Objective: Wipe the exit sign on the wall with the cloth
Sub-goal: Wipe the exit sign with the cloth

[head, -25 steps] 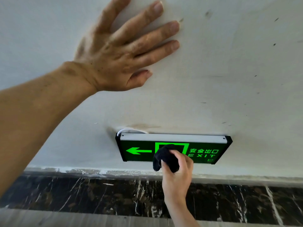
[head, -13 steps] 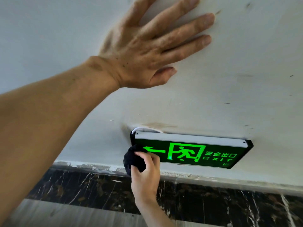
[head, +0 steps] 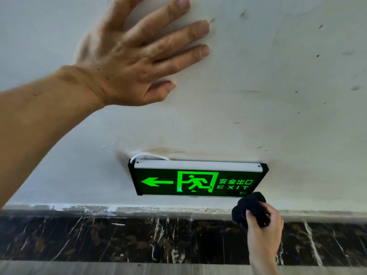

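- A left hand is pressing flat, fingers spread, against a white wall.
- A lit green exit sign is hanging low on that wall, above a dark marble skirting.
- A right hand is gripping a bunched black cloth, which is touching the sign's lower right corner.

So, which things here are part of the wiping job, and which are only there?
Part of the job:
- sign, lit green, on the wall
- cloth, dark, bunched at the sign's lower right corner
- right hand, gripping the cloth
- left hand, flat on the wall

Only there:
- marble skirting
- white cable above the sign
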Demonstrator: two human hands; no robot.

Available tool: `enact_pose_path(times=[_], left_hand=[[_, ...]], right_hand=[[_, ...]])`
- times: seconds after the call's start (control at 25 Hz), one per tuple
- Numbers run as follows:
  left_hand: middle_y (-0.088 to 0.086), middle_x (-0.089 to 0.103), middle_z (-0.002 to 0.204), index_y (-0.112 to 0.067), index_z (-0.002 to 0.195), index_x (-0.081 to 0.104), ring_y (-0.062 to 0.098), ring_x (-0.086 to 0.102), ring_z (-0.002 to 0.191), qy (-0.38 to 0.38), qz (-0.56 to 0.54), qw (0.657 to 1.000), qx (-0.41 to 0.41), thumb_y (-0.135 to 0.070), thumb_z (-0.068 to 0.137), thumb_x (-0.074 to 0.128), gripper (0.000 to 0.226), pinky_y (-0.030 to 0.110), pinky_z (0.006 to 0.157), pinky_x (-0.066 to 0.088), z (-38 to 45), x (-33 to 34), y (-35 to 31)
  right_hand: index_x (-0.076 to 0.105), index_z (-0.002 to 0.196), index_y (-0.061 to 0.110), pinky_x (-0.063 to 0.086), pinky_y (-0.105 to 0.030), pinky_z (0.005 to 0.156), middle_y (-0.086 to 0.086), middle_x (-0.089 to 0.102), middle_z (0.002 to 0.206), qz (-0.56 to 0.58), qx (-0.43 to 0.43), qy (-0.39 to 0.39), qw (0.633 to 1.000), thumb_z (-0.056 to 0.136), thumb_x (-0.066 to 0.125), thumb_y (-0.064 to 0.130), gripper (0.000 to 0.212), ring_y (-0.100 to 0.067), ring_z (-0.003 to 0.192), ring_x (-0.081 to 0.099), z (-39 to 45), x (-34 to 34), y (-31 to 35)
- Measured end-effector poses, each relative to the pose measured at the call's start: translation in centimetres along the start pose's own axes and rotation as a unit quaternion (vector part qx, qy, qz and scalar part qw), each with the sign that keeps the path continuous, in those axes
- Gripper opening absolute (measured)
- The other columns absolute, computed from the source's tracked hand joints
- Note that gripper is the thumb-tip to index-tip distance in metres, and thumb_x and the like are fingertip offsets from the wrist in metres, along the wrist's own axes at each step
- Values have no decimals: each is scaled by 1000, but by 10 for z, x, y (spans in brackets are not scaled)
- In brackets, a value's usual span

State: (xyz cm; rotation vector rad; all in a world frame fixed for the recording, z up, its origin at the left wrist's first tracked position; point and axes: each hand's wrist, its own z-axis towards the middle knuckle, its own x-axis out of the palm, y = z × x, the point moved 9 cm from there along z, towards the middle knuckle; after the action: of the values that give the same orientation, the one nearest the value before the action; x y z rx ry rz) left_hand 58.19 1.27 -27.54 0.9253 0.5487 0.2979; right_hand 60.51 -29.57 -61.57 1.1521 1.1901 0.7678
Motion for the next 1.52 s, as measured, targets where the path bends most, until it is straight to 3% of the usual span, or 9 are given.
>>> enact_pose_path(times=[0.2,0.36,0.48,0.64,0.8,0.92,1.2,1.32,1.52], left_hand=[[0,11,165,-23,161,13,29,13,147,-10,15,1000,14,-42,100,38,68,54,109,23,1,0,-2],[-1,8,164,-24,162,11,29,16,146,0,26,1000,6,-42,101,37,68,68,101,37,1,1,1],[0,10,163,-22,161,13,31,22,142,21,21,1000,9,-41,101,36,67,72,96,39,1,2,0],[0,18,159,-24,159,17,30,26,137,26,39,999,5,-42,101,35,64,65,96,44,2,-3,1],[0,27,160,-24,157,22,29,28,134,28,41,999,6,-42,100,37,62,63,95,45,3,-7,-1],[1,38,159,-24,157,27,29,28,133,34,34,999,4,-42,101,38,60,62,94,46,4,-7,0],[1,37,159,-26,157,25,29,27,132,29,21,999,-4,-42,101,35,59,62,97,44,5,-7,1],[0,29,161,-25,159,22,28,26,139,8,33,999,3,-42,102,37,61,50,109,32,3,-8,0],[0,17,164,-25,161,16,31,17,147,10,0,1000,-12,-43,101,39,68,52,113,11,3,-7,1]], right_hand=[[51,101,44,44,-31,83,3,46,114,13,-19,4,1000,75,76,9,49,-17,99,51,11,27,-1],[54,101,38,38,-17,72,1,46,112,32,-18,33,999,73,77,4,49,-19,96,51,-17,67,0],[59,101,31,42,-24,77,0,47,111,42,-15,61,997,71,78,1,46,-20,97,53,-43,102,6],[68,98,27,48,-29,83,3,52,109,47,-9,93,995,71,79,3,38,-19,100,57,-86,147,21],[69,94,30,41,-11,75,8,53,104,67,3,136,988,71,79,5,34,-13,95,58,-123,190,39],[69,94,31,42,-10,74,15,53,103,79,6,158,984,73,77,8,31,-9,94,59,-146,214,49],[67,98,34,41,-4,74,13,55,107,69,26,224,972,76,73,12,31,-6,98,58,-161,229,56],[60,90,46,45,-10,79,15,55,107,76,37,261,962,75,73,14,38,-4,99,58,-164,214,57],[65,95,47,56,-38,86,13,64,106,135,75,267,951,73,73,15,41,-5,98,61,-160,151,59]])
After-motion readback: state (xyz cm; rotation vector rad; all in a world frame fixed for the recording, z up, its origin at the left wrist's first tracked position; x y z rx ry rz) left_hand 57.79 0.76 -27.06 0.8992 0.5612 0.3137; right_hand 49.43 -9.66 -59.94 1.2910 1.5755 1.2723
